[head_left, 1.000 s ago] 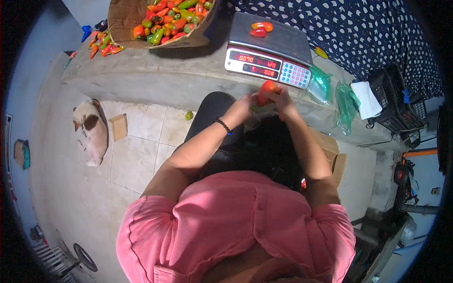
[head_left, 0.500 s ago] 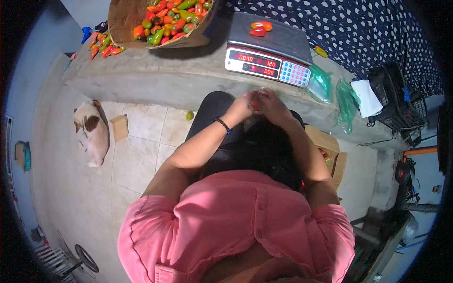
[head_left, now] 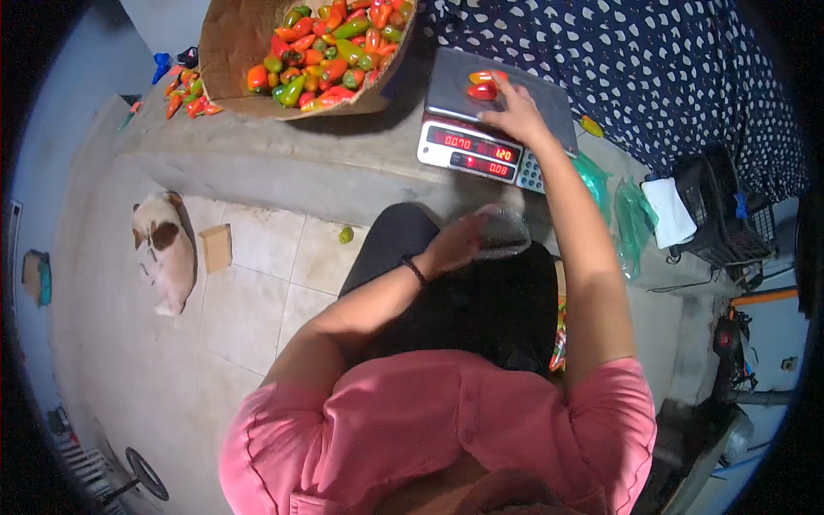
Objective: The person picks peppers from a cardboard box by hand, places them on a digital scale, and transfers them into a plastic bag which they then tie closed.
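A person in a pink shirt sits at a grey stone counter. The right hand reaches out over the grey weighing scale. Its fingers are spread a little and rest on the red and orange peppers that lie on top of the scale. I cannot tell if the fingers are pinching a pepper or just touching. The front of the scale shows red glowing numbers. The left hand is down low over the lap, near the counter's edge. It is closed around the rim of a clear plastic bag, and the bag hangs open next to it. A dark band sits on that wrist. At the far side of the counter stands a brown cardboard box full of red, orange and green peppers. A few more peppers lie loose to the left of the box. Green plastic bags lie to the right of the scale. On the tiled floor, a white and brown dog lies on its side, well away from the hands. One small green pepper lies on the floor close to the counter.
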Tool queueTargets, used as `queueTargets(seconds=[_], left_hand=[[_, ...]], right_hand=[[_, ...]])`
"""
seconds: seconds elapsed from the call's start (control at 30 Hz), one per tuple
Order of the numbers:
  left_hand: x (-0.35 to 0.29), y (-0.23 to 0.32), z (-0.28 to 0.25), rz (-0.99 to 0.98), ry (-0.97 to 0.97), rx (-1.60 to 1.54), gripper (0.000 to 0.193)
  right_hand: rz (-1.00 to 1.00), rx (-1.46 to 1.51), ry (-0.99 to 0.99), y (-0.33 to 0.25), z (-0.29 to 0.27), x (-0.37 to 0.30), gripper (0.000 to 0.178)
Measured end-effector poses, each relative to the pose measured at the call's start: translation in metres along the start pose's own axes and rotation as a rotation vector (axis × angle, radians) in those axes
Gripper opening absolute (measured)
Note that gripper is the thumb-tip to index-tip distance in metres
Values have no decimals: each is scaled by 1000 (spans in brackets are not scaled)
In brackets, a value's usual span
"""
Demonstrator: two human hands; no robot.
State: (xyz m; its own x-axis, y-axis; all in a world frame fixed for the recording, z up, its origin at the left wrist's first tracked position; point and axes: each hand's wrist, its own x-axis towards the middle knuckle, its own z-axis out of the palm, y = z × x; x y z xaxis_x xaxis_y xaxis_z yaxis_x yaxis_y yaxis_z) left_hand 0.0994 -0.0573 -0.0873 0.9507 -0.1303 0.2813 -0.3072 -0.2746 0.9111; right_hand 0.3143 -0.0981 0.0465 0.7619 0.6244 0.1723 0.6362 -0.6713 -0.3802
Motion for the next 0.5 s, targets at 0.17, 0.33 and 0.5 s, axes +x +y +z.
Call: queueTargets(seconds=[0.17,0.33,0.5], left_hand=[[-4,-13,1,96,49,259,67],[-9,-30,7,-146,-53,242,63],[-8,-34,10,-230,-88,170,62]], right_hand=[[112,-263,-194,16,20,77,85],[110,-370,-343,10,30,104,70],[114,-348,-271,14,38,88,49]])
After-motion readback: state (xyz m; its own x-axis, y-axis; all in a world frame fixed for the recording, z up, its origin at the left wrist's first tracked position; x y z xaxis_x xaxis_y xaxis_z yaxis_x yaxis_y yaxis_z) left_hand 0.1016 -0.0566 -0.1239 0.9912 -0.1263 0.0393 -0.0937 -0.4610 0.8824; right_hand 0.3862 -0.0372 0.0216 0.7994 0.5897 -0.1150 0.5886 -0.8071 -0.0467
